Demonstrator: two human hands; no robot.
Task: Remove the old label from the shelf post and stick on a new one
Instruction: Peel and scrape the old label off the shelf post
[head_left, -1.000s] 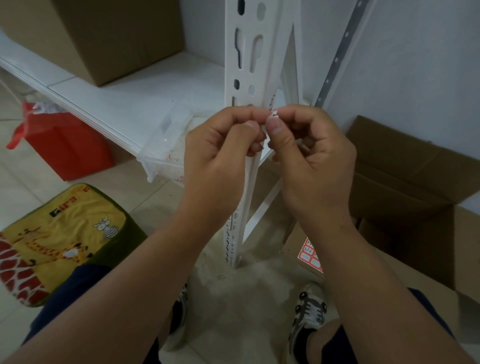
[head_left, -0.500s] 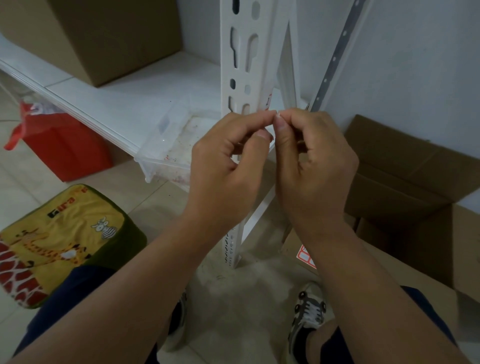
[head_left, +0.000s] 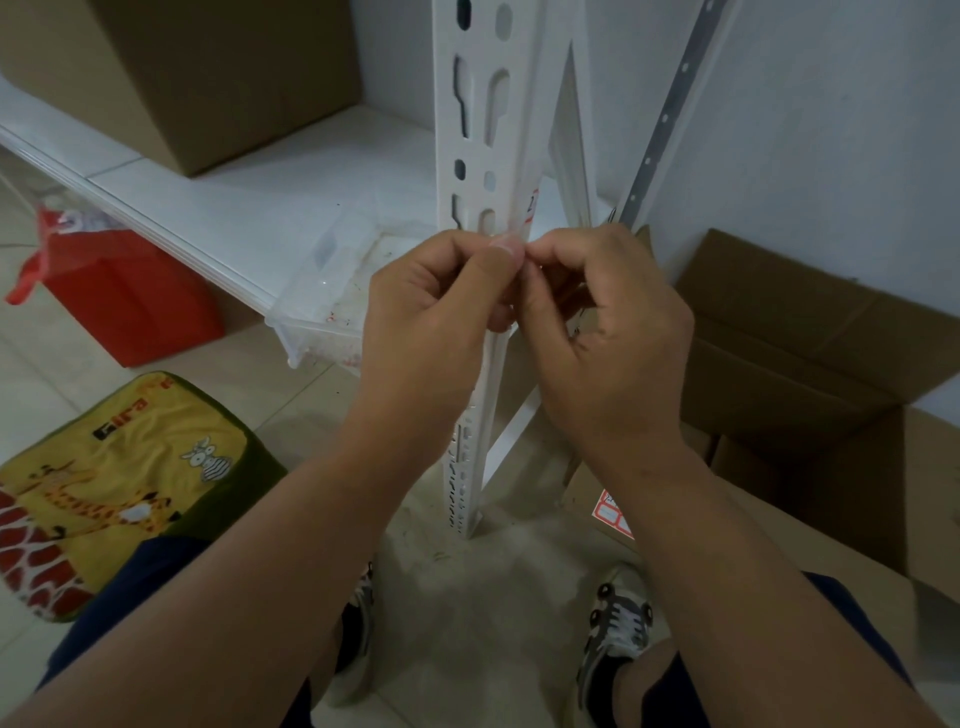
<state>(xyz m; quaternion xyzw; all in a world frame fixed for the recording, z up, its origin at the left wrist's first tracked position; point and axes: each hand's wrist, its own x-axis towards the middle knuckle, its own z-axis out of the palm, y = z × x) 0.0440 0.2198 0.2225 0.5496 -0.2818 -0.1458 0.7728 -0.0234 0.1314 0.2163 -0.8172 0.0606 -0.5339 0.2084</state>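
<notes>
The white slotted shelf post (head_left: 485, 130) stands upright in front of me. A red-edged label (head_left: 531, 205) is stuck on the post's right face, just above my fingers. My left hand (head_left: 431, 312) and my right hand (head_left: 608, 332) meet fingertip to fingertip in front of the post, just below that label. Both pinch a small label between them, and the fingers hide almost all of it. A sheet of red-bordered labels (head_left: 613, 514) lies on a cardboard box under my right wrist.
A clear plastic bin (head_left: 322, 291) sits on the white shelf (head_left: 249, 197) left of the post, behind it a closed cardboard box (head_left: 208, 78). An open cardboard box (head_left: 805, 364) stands at right. A red bag (head_left: 130, 296) and a giraffe cushion (head_left: 119, 467) lie on the floor.
Both hands have dropped a little down the post and stayed pinched together. The small white label seen at my fingertips a second ago is now covered by them.
</notes>
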